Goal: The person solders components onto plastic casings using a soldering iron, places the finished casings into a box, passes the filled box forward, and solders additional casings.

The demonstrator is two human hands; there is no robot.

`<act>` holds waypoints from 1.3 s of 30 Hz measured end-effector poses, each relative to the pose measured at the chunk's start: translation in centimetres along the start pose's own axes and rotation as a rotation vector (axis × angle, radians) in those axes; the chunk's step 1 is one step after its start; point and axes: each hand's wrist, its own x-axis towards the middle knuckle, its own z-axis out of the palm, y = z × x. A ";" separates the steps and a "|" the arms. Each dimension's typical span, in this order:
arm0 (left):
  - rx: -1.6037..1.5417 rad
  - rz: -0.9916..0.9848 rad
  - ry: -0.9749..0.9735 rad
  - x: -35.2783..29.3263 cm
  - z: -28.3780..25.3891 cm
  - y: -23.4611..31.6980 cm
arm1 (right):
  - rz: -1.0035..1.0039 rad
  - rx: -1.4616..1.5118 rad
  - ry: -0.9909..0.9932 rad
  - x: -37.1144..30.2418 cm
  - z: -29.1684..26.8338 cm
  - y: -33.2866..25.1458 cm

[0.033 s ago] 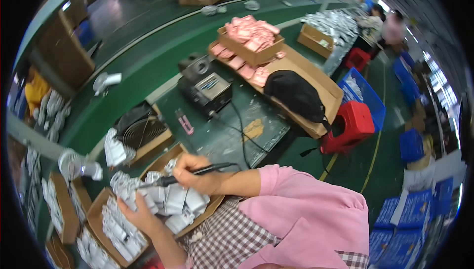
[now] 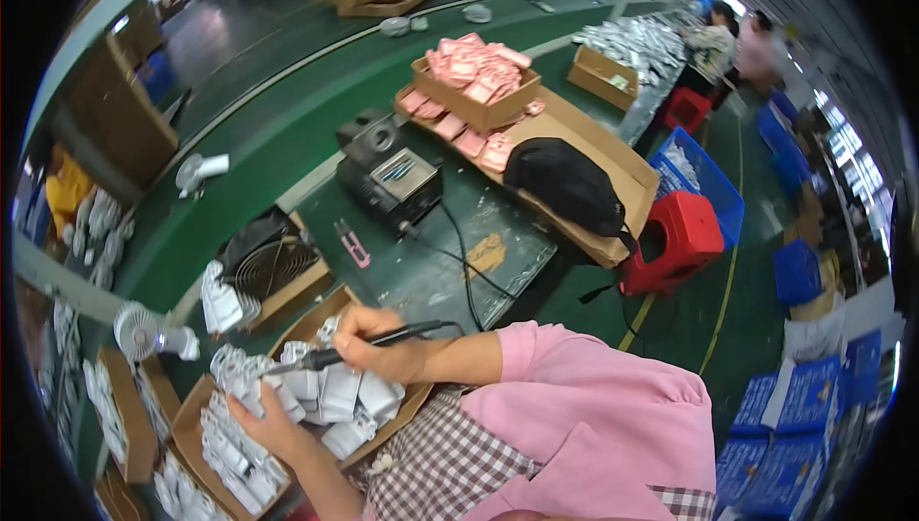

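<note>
My right hand [image 2: 381,349] is closed around the black handle of a soldering iron [image 2: 400,332], held like a pen. Its metal tip points left, at a white plastic part [image 2: 237,370] by my left hand [image 2: 278,427]. The left thumb and fingers grip that part; some of the fingers are hidden. Below and around both hands, white plastic housings [image 2: 340,392] fill a cardboard box close to my apron. A second cardboard box [image 2: 187,414] of similar white parts stands at the left. The iron's cord runs toward a black soldering station [image 2: 383,186] on the green table.
Pink nippers [image 2: 354,245] lie beside the station. Behind are a box of pink parts [image 2: 479,81] and a black bag [image 2: 565,181] on a cardboard tray. A red stool [image 2: 675,243] and blue crate [image 2: 723,205] stand right. White handheld fan [image 2: 144,332] at left; co-workers sit far right.
The whole view has shifted slightly, with the table and boxes sitting a little further left. Both hands keep their grip, and the iron's tip stays at the white part.
</note>
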 end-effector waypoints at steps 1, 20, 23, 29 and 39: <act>-0.057 -0.012 0.047 -0.5 0.8 0.6 | 0.017 0.040 0.015 -0.3 -0.2 -0.3; -0.037 -0.028 0.013 -1.4 2.4 2.1 | -0.050 0.064 0.040 -0.4 -0.8 -0.6; -0.017 -0.070 -0.091 -0.7 0.9 0.6 | -0.155 -0.097 0.021 -0.3 -1.1 -0.2; 0.098 0.015 -0.063 -0.4 -0.2 -1.6 | -0.076 -0.092 0.037 -0.6 -0.5 0.1; -0.093 -0.026 -0.114 -0.5 1.3 0.8 | -0.045 -0.084 -0.006 -0.1 -0.2 -0.1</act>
